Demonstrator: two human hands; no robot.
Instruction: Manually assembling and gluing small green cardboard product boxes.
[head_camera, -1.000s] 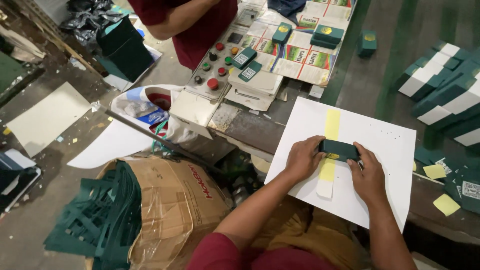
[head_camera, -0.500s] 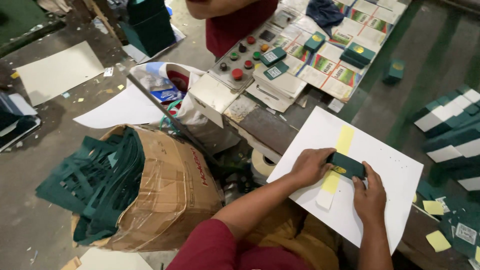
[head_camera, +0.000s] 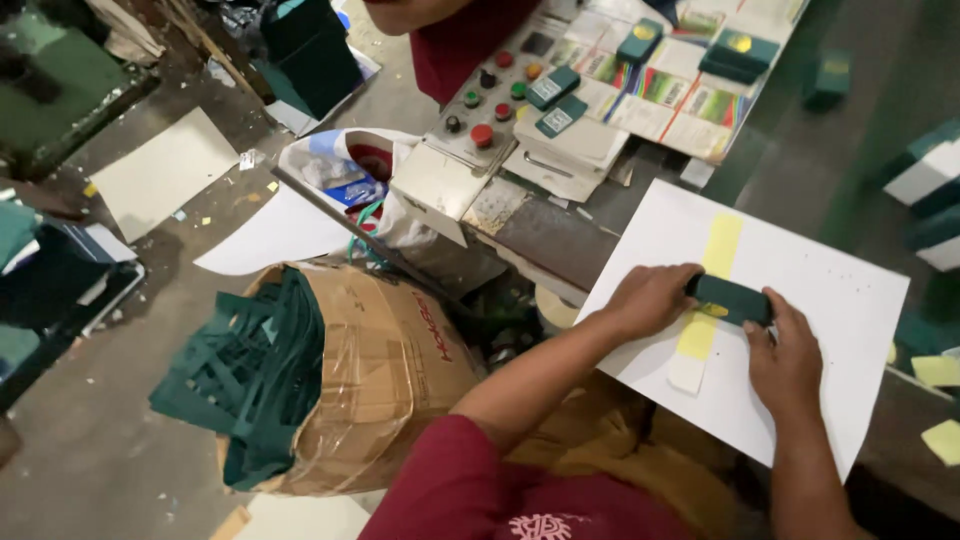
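A small dark green box (head_camera: 732, 298) lies on a yellow strip (head_camera: 710, 290) that runs across a large white sheet (head_camera: 830, 300) on the dark table. My left hand (head_camera: 650, 298) grips the box's left end, fingers curled over it. On the box's right end my right hand (head_camera: 788, 358) presses with thumb and fingers. A white tab (head_camera: 687, 374) sticks out at the strip's near end.
A cardboard box (head_camera: 385, 370) stuffed with green offcuts stands on the floor at left. Behind it a control panel (head_camera: 490, 95) with coloured buttons, printed sheets and green boxes (head_camera: 740, 50). Another person in a red top (head_camera: 450, 40) stands at the back. Yellow notes (head_camera: 940, 372) lie at right.
The view has shifted a little; both hands stay on the green box in about the same place on the yellow strip.
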